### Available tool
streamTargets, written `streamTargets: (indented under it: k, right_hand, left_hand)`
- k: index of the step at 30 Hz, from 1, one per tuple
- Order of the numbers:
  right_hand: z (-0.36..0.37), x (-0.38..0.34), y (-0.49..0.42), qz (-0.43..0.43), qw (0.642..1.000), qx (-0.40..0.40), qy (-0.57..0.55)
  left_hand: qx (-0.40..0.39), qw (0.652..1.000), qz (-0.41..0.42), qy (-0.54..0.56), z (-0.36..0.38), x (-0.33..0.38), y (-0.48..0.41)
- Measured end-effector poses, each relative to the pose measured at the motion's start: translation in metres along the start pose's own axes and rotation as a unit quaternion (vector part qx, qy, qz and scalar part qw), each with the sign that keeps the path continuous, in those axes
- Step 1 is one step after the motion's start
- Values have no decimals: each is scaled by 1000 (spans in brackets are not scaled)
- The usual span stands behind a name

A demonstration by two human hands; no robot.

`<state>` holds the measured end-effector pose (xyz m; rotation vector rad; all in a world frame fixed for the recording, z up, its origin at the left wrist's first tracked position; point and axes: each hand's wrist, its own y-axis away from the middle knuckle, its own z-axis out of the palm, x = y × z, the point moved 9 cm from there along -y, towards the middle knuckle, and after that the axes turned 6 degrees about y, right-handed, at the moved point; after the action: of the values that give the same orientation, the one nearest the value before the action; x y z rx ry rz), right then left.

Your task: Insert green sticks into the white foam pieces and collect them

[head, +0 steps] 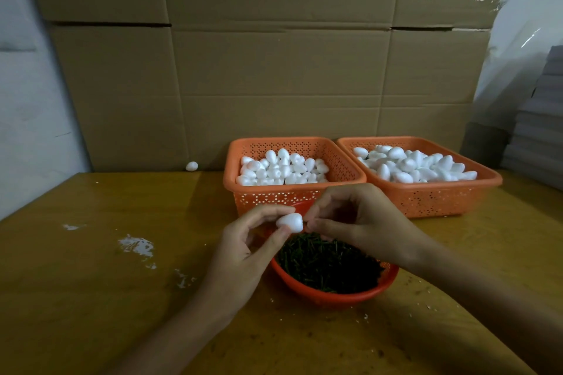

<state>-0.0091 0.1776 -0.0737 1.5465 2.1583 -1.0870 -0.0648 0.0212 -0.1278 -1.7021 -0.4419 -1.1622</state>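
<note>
My left hand (249,240) pinches a white foam piece (290,222) between thumb and fingers, above the far rim of a round orange bowl (335,295). The bowl holds a heap of green sticks (329,265). My right hand (353,216) is right beside the foam piece, thumb and forefinger pinched together at its right end; whether a stick is between them is too small to tell. Behind stand two orange baskets, the left basket (292,195) and the right basket (426,198), both full of white foam pieces.
A wooden table (106,283) carries white stains and crumbs at the left. One loose foam piece (191,166) lies at the table's back edge. A cardboard wall (274,55) closes the back; stacked grey sheets (539,131) stand at the right.
</note>
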Motion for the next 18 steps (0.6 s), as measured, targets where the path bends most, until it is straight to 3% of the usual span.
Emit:
streamTargets:
  k: [6,14,18]
  right_hand:
    - [0,-7,2,-24,999,19,38]
    - [5,5,1,2,999,-12,-41]
    - [9,7,2,0,999,-40,-14]
  left_hand:
    - [5,1000,6,-17,-2,2,1]
    - [-3,1000,10,-12,0,5,1]
    - [-13,999,16,-29,3,6,2]
